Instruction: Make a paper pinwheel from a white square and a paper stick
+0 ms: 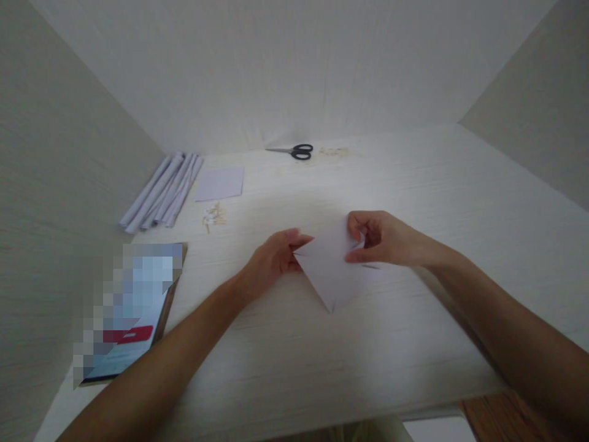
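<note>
**Two Hands on One Folded Sheet: Item Count and Positions**

One folded white sheet (329, 270) lies near the middle of the table (414, 184), just in front of the person. It shows a diamond-like outline with one corner pointing toward the near table edge. Both hands are on it.

Left hand (275, 256): one. It is at the sheet's left corner. The fingers are drawn close together and pinch that corner between thumb and fingertips.

Right hand (380, 239): one. It is at the sheet's upper right corner. The fingers are curled in and grip that part of the sheet, with the thumb below and the fingertips tucked over the edge. A thin dark line shows beneath this hand; what it is cannot be told.

Other items on the table:

- Scissors (294, 150): one pair, black handles, blades shut, at the far edge, well apart from the hands.
- Flat sheet (219, 183): one, pale, far left of centre.
- Rolled paper tubes (161, 189): one bundle against the left wall, just beside the flat sheet. About six are visible; the exact count cannot be told.
- Small pale pieces (214, 216): one loose cluster, near the flat sheet. A second, fainter cluster (334, 151) lies just right of the scissors. Neither can be counted.
- Tablet (131, 310): one, at the near left, with its screen blurred.
</note>
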The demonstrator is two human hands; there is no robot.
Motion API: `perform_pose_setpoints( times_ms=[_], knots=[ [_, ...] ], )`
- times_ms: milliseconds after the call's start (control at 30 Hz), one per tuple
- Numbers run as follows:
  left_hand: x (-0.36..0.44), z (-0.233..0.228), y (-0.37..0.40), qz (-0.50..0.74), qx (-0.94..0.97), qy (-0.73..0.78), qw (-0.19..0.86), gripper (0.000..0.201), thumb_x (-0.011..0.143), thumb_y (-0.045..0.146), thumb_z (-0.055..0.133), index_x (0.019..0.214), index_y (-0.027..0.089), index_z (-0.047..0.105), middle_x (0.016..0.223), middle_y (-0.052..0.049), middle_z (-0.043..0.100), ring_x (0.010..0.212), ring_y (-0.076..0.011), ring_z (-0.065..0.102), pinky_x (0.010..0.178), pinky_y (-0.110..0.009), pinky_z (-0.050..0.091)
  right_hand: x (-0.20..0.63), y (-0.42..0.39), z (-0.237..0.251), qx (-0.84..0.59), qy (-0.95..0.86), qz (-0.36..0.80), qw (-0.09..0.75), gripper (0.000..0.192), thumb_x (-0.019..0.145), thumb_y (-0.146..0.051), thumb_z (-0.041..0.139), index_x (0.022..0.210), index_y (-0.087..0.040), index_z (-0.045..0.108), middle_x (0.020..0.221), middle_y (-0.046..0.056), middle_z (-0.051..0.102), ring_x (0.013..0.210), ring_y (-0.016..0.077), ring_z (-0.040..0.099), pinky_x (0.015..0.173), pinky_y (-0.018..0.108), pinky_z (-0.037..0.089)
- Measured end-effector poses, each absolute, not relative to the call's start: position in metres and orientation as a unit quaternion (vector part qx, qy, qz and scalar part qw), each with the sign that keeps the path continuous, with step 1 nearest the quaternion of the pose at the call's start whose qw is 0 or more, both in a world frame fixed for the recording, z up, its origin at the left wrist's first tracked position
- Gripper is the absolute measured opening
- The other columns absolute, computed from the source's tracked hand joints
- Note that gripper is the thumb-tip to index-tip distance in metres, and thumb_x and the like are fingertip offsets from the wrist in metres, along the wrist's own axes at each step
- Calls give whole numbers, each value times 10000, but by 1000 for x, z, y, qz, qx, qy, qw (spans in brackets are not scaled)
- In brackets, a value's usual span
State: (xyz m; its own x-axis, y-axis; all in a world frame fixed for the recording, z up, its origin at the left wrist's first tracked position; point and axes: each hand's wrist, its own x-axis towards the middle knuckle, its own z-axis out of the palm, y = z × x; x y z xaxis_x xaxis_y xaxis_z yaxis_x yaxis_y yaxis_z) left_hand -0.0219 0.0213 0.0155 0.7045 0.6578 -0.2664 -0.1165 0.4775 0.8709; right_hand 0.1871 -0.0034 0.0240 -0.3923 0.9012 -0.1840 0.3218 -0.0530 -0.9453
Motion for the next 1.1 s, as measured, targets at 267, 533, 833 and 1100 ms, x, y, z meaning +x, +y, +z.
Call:
perform_pose_setpoints(
  times_ms=[267, 533, 833, 1100],
  knots=[
    [-16, 20, 12, 63, 579, 406, 704, 193, 556, 304, 661, 604, 119, 630, 563, -10, 588, 516, -109, 505, 497, -220, 358, 175, -13, 33, -485, -714, 470, 185, 257, 602, -181, 623, 645, -193, 370, 512, -80, 411, 441, 57, 402, 367, 161, 278],
    [-10, 16, 9, 85, 629, 455, 624, 144, 555, 262, 635, 540, 124, 595, 478, 16, 525, 441, -95, 448, 423, -203, 298, 172, -14, 32, -471, -707, 480, 218, 248, 602, -148, 606, 651, -202, 369, 534, -69, 434, 452, 69, 415, 368, 168, 291],
    [-8, 13, 8, 93, 637, 462, 610, 165, 565, 275, 625, 563, 113, 592, 492, 8, 524, 444, -96, 447, 422, -202, 293, 170, -13, 30, -468, -707, 479, 228, 255, 607, -145, 619, 672, -205, 379, 539, -73, 437, 450, 65, 413, 374, 166, 300],
    [-8, 15, 7, 120, 615, 477, 617, 125, 563, 238, 631, 588, 118, 608, 531, -6, 570, 477, -111, 490, 441, -206, 328, 171, -12, 29, -475, -691, 485, 250, 241, 607, -142, 612, 675, -202, 390, 551, -63, 464, 465, 75, 439, 385, 174, 320]
  ],
)
